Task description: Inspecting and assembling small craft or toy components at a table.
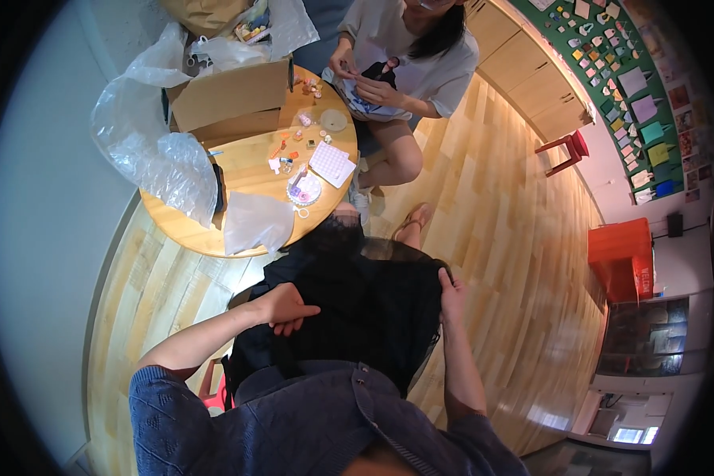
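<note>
A large piece of black cloth (365, 293), sheer along its far edge, spreads over my lap and reaches toward the round table. My right hand (452, 295) grips its right edge, thumb up along the border. On the left part of the cloth lies my left hand (289, 308), fingers curled under and thumb stretched to the right, with a dark fold between them. How much cloth that hand holds is partly hidden.
The round wooden table (178, 230) bears a cardboard box (230, 99), clear plastic wrap (147, 151), a frosted bag (258, 222), a white grid tray (332, 164) and small trinkets. Another person (408, 71) sits beyond it. A red stool (563, 151) stands right.
</note>
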The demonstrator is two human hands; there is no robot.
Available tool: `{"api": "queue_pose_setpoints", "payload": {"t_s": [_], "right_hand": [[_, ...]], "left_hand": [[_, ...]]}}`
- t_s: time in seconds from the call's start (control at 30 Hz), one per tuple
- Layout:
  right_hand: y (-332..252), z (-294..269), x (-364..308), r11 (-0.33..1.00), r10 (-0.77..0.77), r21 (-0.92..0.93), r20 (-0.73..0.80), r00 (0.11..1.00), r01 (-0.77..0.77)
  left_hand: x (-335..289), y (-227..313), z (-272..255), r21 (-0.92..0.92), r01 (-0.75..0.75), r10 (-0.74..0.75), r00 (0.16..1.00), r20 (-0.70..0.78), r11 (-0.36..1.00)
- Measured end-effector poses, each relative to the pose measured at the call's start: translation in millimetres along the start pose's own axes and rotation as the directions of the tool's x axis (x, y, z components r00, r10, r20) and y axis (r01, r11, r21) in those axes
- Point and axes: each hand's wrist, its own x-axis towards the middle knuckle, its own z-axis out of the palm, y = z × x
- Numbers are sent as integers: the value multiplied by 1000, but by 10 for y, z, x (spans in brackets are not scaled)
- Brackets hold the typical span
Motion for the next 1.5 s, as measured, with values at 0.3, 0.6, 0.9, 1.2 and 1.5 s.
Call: {"api": "queue_pose_setpoints", "payload": {"t_s": [0.3, 0.6, 0.9, 1.2, 1.5], "right_hand": [[-982, -280, -467, 950, -140, 308, 266, 954, 54], [-486, -381, 132, 868, -114, -447, 248, 962, 218], [701, -281, 958, 595, -208, -788, 38, 977, 157], [429, -297, 1265, 664, 232, -727, -20, 973, -173], [333, 63, 1241, 461, -56, -884, 55, 997, 75]], "left_hand": [[-15, 9, -4, 19, 52, -52, 999, -8, 998], [-15, 83, -12, 54, 113, -114, 994, 1, 992], [47, 161, -15, 60, 194, -196, 980, 18, 979], [168, 288, -77, 124, 293, -302, 951, 63, 948], [195, 307, -98, 115, 300, -310, 947, 83, 947]]}}
